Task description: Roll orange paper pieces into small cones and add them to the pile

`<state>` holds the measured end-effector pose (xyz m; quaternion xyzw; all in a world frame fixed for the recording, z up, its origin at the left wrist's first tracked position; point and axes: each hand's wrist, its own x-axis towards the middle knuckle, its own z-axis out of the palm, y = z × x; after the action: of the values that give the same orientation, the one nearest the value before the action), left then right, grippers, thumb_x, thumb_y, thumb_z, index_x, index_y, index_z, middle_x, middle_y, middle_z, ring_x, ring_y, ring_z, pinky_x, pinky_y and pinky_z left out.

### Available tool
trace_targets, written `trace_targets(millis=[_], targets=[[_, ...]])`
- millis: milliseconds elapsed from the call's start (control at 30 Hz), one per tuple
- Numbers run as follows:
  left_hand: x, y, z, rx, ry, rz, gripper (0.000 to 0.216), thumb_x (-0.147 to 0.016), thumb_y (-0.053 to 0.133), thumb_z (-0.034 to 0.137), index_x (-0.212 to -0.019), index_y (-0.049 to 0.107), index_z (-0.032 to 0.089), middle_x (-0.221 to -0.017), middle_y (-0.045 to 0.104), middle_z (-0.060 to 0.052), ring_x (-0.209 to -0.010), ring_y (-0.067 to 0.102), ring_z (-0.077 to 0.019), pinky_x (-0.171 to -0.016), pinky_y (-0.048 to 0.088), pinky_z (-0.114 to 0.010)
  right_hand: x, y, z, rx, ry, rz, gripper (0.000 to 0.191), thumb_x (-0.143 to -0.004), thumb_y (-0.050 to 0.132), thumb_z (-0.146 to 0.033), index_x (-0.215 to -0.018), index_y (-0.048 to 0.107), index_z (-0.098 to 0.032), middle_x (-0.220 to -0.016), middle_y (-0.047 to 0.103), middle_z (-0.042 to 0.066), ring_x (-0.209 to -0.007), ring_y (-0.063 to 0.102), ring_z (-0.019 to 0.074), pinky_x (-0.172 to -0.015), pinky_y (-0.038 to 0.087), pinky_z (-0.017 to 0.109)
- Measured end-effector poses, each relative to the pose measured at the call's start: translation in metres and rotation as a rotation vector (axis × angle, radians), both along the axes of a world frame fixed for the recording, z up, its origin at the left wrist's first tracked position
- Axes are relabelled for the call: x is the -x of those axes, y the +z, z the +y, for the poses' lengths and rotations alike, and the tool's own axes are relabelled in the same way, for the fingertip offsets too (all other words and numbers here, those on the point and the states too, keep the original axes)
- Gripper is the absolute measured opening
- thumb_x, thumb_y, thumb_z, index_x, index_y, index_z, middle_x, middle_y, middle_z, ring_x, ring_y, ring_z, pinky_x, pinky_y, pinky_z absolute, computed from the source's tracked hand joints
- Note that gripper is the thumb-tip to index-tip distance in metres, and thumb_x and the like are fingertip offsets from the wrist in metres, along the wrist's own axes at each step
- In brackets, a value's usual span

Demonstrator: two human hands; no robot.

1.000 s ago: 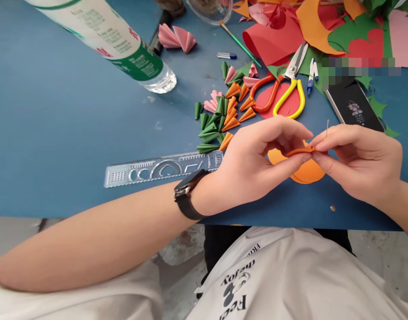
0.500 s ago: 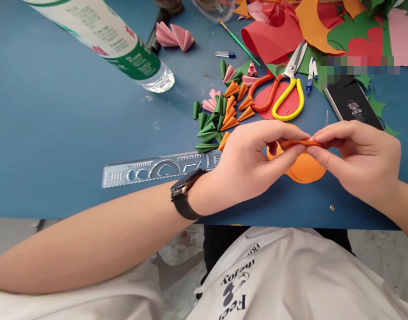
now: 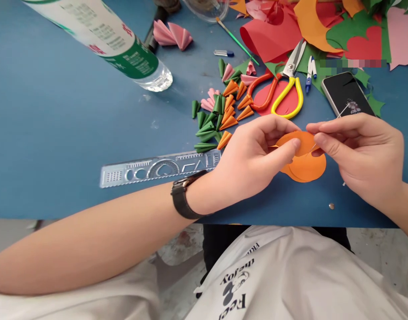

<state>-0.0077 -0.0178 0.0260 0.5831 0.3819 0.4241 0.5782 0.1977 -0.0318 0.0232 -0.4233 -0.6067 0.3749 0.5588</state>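
Observation:
My left hand (image 3: 254,160) pinches an orange paper disc (image 3: 304,141) between thumb and fingers, its flat face turned up towards me. Close by on the right, my right hand (image 3: 370,153) is closed on a thin pale stick (image 3: 343,110). One end rises above the fingers, and the fine other end meets the disc's right edge; I cannot tell if it pierces the paper. Beneath the held disc, more orange paper discs (image 3: 312,170) overlap on the blue table (image 3: 57,133).
Beyond my hands lie scissors (image 3: 291,66), a phone (image 3: 347,91) and small green and orange paper cones (image 3: 229,122). Left of them stand a tilted-looking water bottle (image 3: 140,60) and a clear stencil ruler (image 3: 157,169). Red paper (image 3: 270,35) and scraps fill the back right.
The orange disc, edge-on before, has tipped to show its face. My right hand has drawn slightly off it, and the stick has gone from upright to slanted.

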Motion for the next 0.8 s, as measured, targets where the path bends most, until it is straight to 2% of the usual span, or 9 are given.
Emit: trace_targets(millis=[200, 400, 600, 700, 800], targets=[[-0.0008, -0.0002, -0.0027, 0.038, -0.021, 0.002, 0.02, -0.09, 0.085, 0.024, -0.106, 0.075, 0.017, -0.108, 0.082, -0.006, -0.097, 0.078, -0.0187, -0.078, 0.066, -0.028, 0.0008, 0.0012, 0.0003, 0.001, -0.01, -0.019, 0.011, -0.093, 0.095, -0.023, -0.095, 0.088, -0.032, -0.096, 0.09, -0.001, -0.086, 0.088, 0.0199, -0.081, 0.078, 0.034], [-0.0033, -0.0012, -0.003, 0.137, -0.009, -0.076, 0.032, -0.08, 0.098, 0.026, -0.1, 0.074, 0.018, -0.097, 0.079, -0.001, -0.087, 0.075, -0.015, -0.076, 0.066, -0.026, 0.0014, -0.0001, 0.0006, 0.01, -0.006, -0.04, 0.011, -0.093, 0.095, -0.024, -0.096, 0.088, -0.032, -0.098, 0.09, -0.002, -0.088, 0.088, 0.0196, -0.082, 0.077, 0.032], [-0.0037, -0.0032, -0.004, 0.239, -0.021, -0.153, 0.042, -0.072, 0.106, 0.028, -0.097, 0.074, 0.018, -0.093, 0.078, -0.001, -0.082, 0.075, -0.0152, -0.073, 0.066, -0.026, 0.0047, -0.0039, -0.0019, -0.056, -0.026, 0.004, 0.023, -0.09, 0.095, -0.015, -0.101, 0.087, -0.034, -0.101, 0.089, -0.002, -0.094, 0.088, 0.0207, -0.087, 0.077, 0.035], [-0.0034, -0.0032, -0.0047, 0.237, -0.004, -0.137, 0.043, -0.071, 0.106, 0.032, -0.097, 0.075, 0.019, -0.095, 0.079, -0.002, -0.084, 0.075, -0.0171, -0.074, 0.067, -0.028, 0.0045, -0.005, -0.0022, -0.065, 0.01, 0.003, 0.027, -0.089, 0.095, -0.011, -0.102, 0.086, -0.033, -0.104, 0.089, -0.001, -0.095, 0.087, 0.0197, -0.088, 0.077, 0.034], [-0.0035, -0.0023, -0.0034, 0.252, -0.001, -0.167, 0.044, -0.071, 0.107, 0.032, -0.096, 0.073, 0.019, -0.1, 0.081, -0.003, -0.086, 0.076, -0.0172, -0.075, 0.066, -0.028, 0.0029, -0.0042, -0.001, -0.061, 0.073, 0.091, 0.03, -0.086, 0.094, -0.006, -0.099, 0.082, -0.03, -0.1, 0.088, -0.003, -0.101, 0.088, 0.0197, -0.091, 0.076, 0.034]])
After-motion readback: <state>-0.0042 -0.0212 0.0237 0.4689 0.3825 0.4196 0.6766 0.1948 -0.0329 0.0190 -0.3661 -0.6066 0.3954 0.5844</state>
